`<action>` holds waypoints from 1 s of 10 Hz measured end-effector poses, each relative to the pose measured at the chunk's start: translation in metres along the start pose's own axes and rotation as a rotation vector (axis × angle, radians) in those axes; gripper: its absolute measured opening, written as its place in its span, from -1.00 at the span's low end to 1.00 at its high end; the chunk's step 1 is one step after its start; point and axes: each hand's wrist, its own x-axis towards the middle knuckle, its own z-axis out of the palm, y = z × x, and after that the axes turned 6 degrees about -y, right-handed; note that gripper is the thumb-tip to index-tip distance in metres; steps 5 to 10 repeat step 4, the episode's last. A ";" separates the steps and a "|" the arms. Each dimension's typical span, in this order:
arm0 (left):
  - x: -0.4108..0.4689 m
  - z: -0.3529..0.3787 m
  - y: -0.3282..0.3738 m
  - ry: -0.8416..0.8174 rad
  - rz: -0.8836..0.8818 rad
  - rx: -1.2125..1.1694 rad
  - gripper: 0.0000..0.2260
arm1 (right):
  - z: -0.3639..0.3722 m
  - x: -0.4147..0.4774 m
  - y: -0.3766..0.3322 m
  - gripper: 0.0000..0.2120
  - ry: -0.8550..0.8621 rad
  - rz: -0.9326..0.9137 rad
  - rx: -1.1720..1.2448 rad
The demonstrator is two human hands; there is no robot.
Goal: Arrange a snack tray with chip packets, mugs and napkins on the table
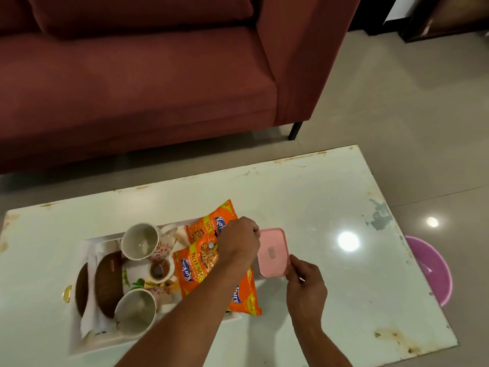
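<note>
Gripping pink lid (272, 252) | left hand (238, 241) far-left corner | right hand (304, 284) near-right corner

A maroon sofa (137, 75) stands on glossy beige floor tiles (397, 102) behind the white table (330, 207). 2 ceiling-light reflections glare: 1 on the tabletop, 1 on the floor.

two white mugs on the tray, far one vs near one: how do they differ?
Far mug lies near the tray's far edge, with its floral outside showing on the right; near mug lies at the near edge, partly hidden by the left forearm, its pattern barely visible. The near mug looks larger, perhaps only because it is closer. Both are white inside, look empty, and are tipped with their mouths toward the camera.
</note>
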 end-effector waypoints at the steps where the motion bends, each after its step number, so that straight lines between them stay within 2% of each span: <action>1: 0.000 0.003 -0.004 0.008 0.016 -0.001 -0.76 | 0.003 -0.001 0.002 -0.79 0.018 -0.021 -0.024; 3: -0.001 0.001 -0.010 -0.003 0.072 -0.082 -0.65 | 0.002 0.000 -0.002 -0.74 0.023 -0.020 -0.055; 4: -0.009 -0.009 -0.009 0.044 0.104 -0.132 -0.62 | -0.009 -0.010 -0.012 -0.74 0.107 -0.003 -0.060; 10: -0.009 -0.009 -0.009 0.044 0.104 -0.132 -0.62 | -0.009 -0.010 -0.012 -0.74 0.107 -0.003 -0.060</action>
